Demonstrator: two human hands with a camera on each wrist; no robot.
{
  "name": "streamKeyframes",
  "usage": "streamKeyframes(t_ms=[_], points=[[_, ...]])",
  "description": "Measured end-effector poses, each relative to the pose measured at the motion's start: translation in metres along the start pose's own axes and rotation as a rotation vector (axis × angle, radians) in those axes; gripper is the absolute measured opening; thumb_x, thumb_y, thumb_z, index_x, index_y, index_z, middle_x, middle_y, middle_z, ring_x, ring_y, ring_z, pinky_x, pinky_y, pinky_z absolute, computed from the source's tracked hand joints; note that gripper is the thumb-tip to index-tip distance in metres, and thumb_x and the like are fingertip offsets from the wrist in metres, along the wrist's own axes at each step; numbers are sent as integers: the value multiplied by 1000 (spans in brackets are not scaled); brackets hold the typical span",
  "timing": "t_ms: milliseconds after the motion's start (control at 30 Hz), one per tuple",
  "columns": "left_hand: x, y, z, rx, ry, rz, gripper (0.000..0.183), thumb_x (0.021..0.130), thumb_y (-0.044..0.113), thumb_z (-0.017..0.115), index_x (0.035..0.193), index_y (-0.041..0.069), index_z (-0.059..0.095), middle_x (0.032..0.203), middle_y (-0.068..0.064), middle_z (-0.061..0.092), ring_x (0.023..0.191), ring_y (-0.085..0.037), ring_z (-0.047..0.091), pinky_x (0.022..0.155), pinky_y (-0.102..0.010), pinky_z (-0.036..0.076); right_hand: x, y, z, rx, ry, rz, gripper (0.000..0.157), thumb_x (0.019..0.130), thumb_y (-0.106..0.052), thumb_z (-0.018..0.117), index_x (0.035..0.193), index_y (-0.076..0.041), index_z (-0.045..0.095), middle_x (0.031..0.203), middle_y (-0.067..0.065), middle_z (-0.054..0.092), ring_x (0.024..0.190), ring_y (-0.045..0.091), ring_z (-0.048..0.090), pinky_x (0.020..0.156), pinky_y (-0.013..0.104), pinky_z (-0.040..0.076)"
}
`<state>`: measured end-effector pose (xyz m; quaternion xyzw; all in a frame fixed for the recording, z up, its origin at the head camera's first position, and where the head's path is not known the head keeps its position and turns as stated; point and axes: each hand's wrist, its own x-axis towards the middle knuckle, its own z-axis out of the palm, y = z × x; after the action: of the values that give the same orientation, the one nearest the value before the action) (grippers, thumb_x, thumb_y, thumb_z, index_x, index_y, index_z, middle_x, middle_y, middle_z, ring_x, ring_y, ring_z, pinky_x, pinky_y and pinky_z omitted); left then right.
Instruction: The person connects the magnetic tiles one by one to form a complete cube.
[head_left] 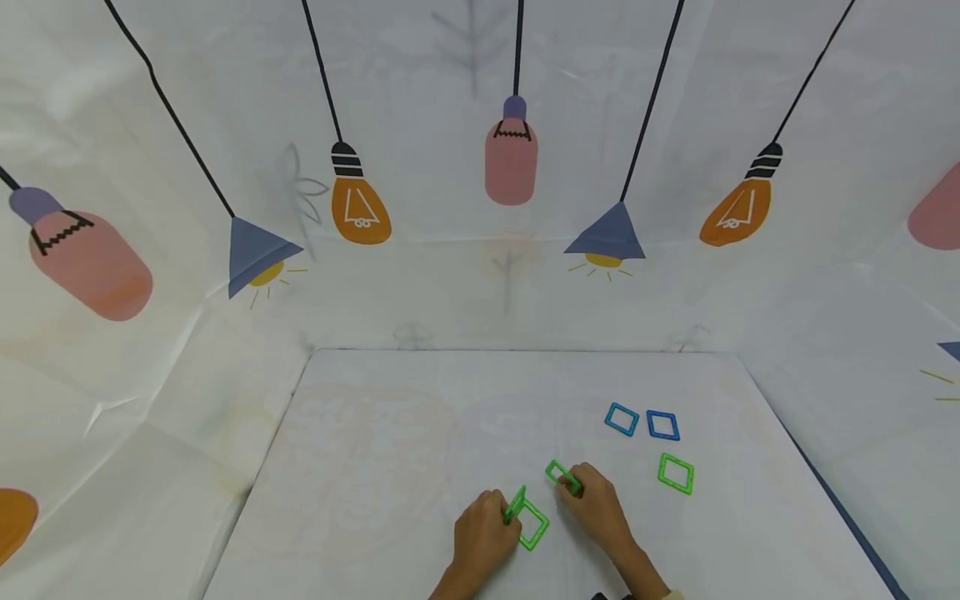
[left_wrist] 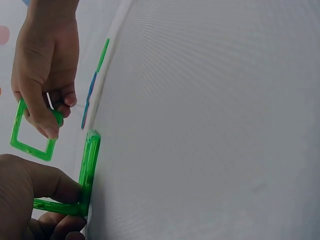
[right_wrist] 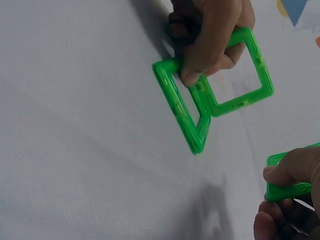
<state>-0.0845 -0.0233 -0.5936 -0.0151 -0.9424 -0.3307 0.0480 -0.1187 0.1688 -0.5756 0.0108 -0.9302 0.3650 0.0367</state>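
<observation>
My left hand [head_left: 486,533] pinches a pair of green square magnetic tile frames [head_left: 540,536]. They meet along one edge: one lies low by the table, the other stands up at an angle, as the right wrist view also shows. To the right and slightly farther forward, my right hand [head_left: 596,504] grips a single green square tile [head_left: 566,472] between thumb and fingers, tilted and apart from the pair. In the left wrist view the single tile [left_wrist: 32,149] hangs below the right hand's fingertips. Part of each held tile is hidden behind fingers.
Right of my hands, two blue square tiles [head_left: 627,409] [head_left: 663,414] and another green square tile [head_left: 692,480] lie flat and separate on the white table [head_left: 375,467]. White sheeting with printed lamps [head_left: 607,229] rises behind and beside the table.
</observation>
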Motion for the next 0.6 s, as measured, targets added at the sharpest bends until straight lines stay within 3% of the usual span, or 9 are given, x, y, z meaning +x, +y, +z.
streamKeyframes(t_ms=[233, 600], points=[[0, -2, 2, 11, 0, 6, 23, 69, 11, 77, 65, 17, 55, 63, 11, 47, 53, -2, 39, 47, -21, 32, -13, -3, 10, 11, -9, -32, 22, 80, -1, 74, 75, -15, 58, 75, -7, 52, 66, 3, 43, 56, 18, 39], [1, -5, 5, 25, 31, 23, 24, 69, 12, 77, 64, 19, 54, 62, 11, 46, 53, -2, 39, 47, -21, 32, -26, -9, 23, 20, -68, -55, 24, 76, 3, 70, 75, -14, 53, 75, -7, 47, 66, 1, 40, 56, 17, 38]])
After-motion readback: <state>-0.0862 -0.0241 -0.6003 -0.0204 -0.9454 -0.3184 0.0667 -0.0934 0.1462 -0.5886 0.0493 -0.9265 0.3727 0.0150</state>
